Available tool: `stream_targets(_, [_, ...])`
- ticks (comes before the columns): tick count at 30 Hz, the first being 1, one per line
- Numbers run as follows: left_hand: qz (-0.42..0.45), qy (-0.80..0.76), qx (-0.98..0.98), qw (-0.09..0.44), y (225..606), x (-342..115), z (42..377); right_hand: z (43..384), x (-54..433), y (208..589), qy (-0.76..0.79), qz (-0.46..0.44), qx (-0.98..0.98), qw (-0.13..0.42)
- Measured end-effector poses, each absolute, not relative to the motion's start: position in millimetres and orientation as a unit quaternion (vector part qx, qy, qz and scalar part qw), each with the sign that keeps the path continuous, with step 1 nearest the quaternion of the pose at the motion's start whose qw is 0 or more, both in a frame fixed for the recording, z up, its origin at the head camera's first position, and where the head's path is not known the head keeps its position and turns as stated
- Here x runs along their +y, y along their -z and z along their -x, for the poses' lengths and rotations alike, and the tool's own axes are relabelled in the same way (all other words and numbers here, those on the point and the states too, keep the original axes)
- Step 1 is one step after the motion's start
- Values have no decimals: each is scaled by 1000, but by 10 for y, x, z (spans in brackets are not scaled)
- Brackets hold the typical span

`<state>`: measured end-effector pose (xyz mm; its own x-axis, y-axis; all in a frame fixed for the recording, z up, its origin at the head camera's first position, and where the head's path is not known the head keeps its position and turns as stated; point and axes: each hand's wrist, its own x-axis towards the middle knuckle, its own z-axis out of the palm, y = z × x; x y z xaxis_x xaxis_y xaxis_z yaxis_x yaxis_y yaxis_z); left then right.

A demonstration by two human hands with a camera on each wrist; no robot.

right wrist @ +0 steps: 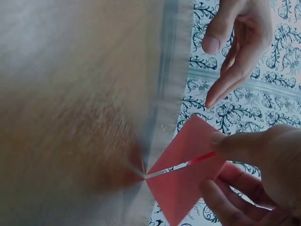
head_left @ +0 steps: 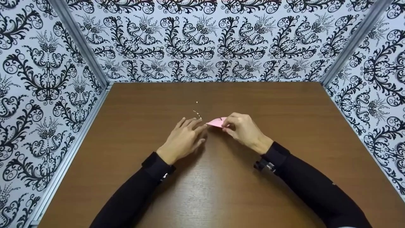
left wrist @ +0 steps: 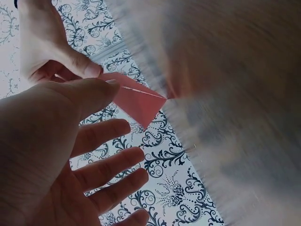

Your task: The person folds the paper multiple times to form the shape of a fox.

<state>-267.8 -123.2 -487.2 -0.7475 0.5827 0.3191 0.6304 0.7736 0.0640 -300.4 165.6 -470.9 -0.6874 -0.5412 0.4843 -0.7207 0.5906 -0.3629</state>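
My right hand [head_left: 246,129] pinches a small pink folded paper [head_left: 216,122] between thumb and fingers. In the right wrist view the paper [right wrist: 181,162] is a pointed shape with a narrow slit between two flaps, and its tip meets the wooden table [right wrist: 84,94]. Just to the left of the paper is my left hand [head_left: 185,136], palm down, with its fingers spread and loosely bent. The left wrist view shows that hand's thumb [left wrist: 96,94] overlapping the paper's near edge, the other fingers apart and holding nothing.
Tiny bright specks [head_left: 197,113] lie on the brown tabletop [head_left: 259,98] just beyond my left fingertips. Panels with a black-and-white scroll pattern [head_left: 202,41] stand at the back and both sides, joined by grey metal posts [head_left: 357,39].
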Motion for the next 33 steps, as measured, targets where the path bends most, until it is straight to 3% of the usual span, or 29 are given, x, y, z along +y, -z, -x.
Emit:
stream_targets(6, [321, 84, -934, 133, 4884, -1245, 2683, 2936, 1653, 4737, -253, -368, -888, 108])
stream_targets(21, [323, 102, -934, 117, 4896, -1227, 2684, 2882, 1671, 4865, -219, -390, -893, 45])
stream_targets(33, [338, 94, -927, 133, 4891, -1167, 2645, 2867, 1713, 4828, -228, -377, -894, 78])
